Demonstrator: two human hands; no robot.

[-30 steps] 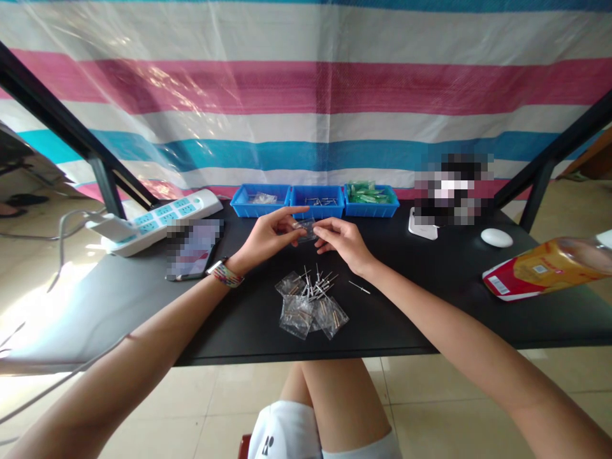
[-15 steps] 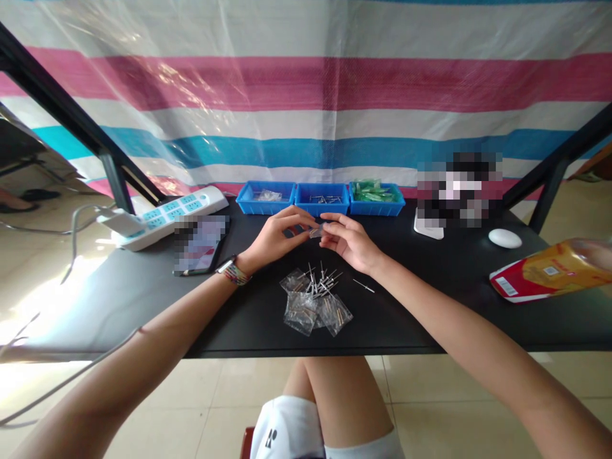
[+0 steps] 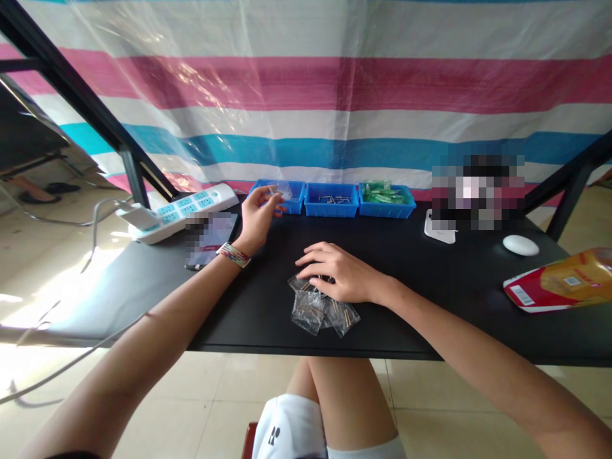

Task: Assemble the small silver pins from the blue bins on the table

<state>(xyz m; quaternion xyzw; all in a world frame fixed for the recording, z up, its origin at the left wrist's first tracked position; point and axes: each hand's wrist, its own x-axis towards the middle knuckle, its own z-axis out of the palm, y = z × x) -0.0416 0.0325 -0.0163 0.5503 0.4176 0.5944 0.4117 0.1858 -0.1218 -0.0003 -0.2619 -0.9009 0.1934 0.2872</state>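
Note:
At the left blue bin (image 3: 292,205), my left hand (image 3: 258,215) pinches a small clear plastic bag (image 3: 282,189) over the bin's back part. Its contents are too small to make out. My right hand (image 3: 340,273) is open, fingers spread and pointing left, hovering over or touching the pile of pop rivets (image 3: 329,278); the hand hides most of them. Under and in front of it lie several clear bags (image 3: 306,313) with thin metal pieces inside.
Beside the left bin stand a middle blue bin (image 3: 331,207) with loose rivets and a right one with green packets (image 3: 382,192). A power strip (image 3: 191,207) and a phone (image 3: 213,239) lie left. A white mouse (image 3: 521,245) and a drink bottle (image 3: 559,280) lie right.
My hands have parted. The left moved left and away to the left bin with the clear bag; the right let go of it and came back over the rivet pile.

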